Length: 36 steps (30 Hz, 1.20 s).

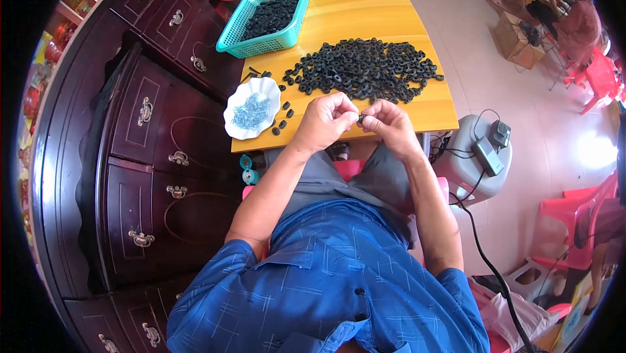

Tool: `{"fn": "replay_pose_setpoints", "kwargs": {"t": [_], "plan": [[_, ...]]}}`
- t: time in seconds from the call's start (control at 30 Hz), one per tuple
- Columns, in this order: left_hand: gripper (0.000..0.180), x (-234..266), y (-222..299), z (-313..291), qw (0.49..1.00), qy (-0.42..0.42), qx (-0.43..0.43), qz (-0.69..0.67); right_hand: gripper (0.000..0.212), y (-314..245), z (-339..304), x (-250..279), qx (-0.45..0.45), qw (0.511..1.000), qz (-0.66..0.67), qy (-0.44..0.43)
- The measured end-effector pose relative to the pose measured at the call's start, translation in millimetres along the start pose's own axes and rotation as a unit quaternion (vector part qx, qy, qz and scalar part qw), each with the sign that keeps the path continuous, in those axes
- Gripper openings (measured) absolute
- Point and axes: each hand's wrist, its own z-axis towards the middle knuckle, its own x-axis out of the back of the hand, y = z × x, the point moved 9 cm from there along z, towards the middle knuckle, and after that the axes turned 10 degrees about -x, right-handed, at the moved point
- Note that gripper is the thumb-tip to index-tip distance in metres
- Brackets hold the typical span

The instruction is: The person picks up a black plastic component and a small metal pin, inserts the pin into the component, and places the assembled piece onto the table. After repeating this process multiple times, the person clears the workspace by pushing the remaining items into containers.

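At worktop (417, 113) near edge: left hand (324, 120) and right hand (386, 121), fingertips pinched together on one small black ring (360, 118). Ring pile (365, 69) at 12 o'clock; white dish (252, 117) of screws at 9 o'clock; teal basket (264, 43) at 11 o'clock.

A brown cardboard box (516, 41) stands open on the floor at the upper right, well apart from the yellow tabletop (365, 20), and red and yellow packages (73, 2), too blurred to tell apart, crowd a shelf at the upper left.
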Motion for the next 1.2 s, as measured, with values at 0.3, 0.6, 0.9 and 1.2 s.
{"fn": "replay_pose_setpoints", "kwargs": {"t": [0.3, 0.6, 0.9, 1.2], "plan": [[0.004, 6, 11, -4, 0.981, -0.008, -0.059, 0.185, 0.008, 19, 4, -1, -0.002, 0.998, -0.031, 0.05], [0.006, -2, -9, -5, 0.991, -0.075, 0.068, -0.09, 0.012, 12, -3, -12, -0.038, 0.996, 0.079, 0.003], [0.004, -2, -7, -4, 0.991, -0.08, -0.009, 0.11, 0.01, 23, 2, -2, -0.012, 0.999, 0.004, 0.045], [0.009, -3, 19, -3, 0.965, -0.105, -0.114, 0.21, 0.007, 30, 2, -6, -0.011, 0.996, -0.051, 0.078]]}}
